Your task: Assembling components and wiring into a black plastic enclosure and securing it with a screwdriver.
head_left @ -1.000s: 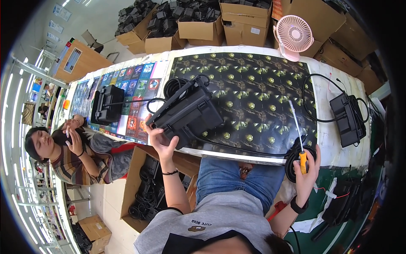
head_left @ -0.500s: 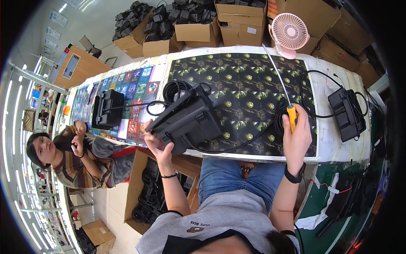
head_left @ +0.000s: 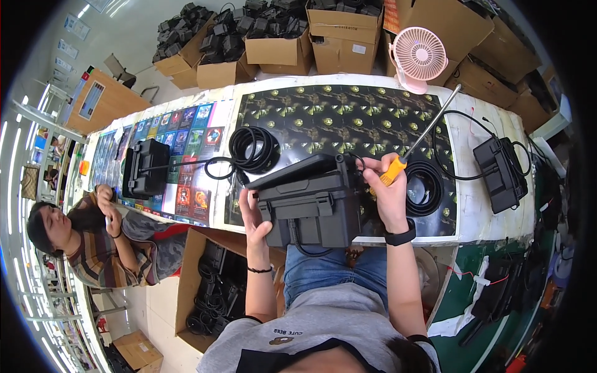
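My left hand [head_left: 254, 225] grips the left end of a black plastic box [head_left: 309, 214] with two front latches, held over the near edge of the table. Its lid [head_left: 292, 173] is tilted and looks partly raised. A short cable loops down from the box's front. In my right hand [head_left: 390, 196] is a screwdriver [head_left: 394, 170] with a yellow handle, its long shaft slanting up and to the right. My right thumb and fingertips are close to the box's upper right corner; whether they touch it is hard to see.
Coiled black cables [head_left: 254, 151] lie behind the box, another coil [head_left: 424, 188] right of my right hand. Similar black boxes stand at left [head_left: 147, 169] and right [head_left: 500, 169]. A pink fan [head_left: 419, 55] stands at the back. A person [head_left: 109, 239] sits at left. Below is an open carton [head_left: 193, 273].
The black box has turned more level, with its latched front toward me, and moved right. My right hand has come left to its corner, and the screwdriver now slants right.
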### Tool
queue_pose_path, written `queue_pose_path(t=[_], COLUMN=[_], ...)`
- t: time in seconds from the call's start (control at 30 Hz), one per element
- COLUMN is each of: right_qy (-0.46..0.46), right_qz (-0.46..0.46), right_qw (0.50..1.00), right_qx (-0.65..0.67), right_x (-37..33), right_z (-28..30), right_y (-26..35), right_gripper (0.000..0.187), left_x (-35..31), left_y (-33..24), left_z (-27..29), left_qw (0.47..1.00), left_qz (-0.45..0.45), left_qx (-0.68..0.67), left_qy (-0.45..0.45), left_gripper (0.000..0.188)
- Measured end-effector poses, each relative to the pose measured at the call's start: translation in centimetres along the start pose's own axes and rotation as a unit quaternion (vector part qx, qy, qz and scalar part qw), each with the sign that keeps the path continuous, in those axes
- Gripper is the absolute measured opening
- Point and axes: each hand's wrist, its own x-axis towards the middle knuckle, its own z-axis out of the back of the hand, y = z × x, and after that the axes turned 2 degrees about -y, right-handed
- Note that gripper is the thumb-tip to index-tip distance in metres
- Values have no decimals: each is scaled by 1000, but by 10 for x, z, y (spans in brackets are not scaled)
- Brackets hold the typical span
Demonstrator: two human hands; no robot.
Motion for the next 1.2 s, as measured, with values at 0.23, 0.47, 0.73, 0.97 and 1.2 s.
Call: queue_pose_path(t=[0.23, 0.47, 0.73, 0.97, 1.2], right_qy=[19, -75, -116, 65, 31], right_qz=[47, 106, 9, 110, 142], right_qw=[998, 991, 992, 992, 989], right_qx=[-43, -44, 38, 8, 29], right_x=[-5, -9, -13, 0, -3], right_z=[17, 4, -13, -4, 9], right_y=[-4, -17, 2, 23, 15], right_gripper=[35, 38, 38, 42, 41], left_x=[25, 24, 11, 0, -2], left_y=[-13, -10, -21, -37, -32], left_z=[-29, -26, -24, -52, -53], left_qw=[997, 995, 974, 990, 989], left_qz=[36, 4, -185, 55, 71], left_qx=[-41, -34, -14, -123, -128], left_qy=[49, 96, 132, -30, 2], left_gripper=[121, 123, 120, 115, 116])
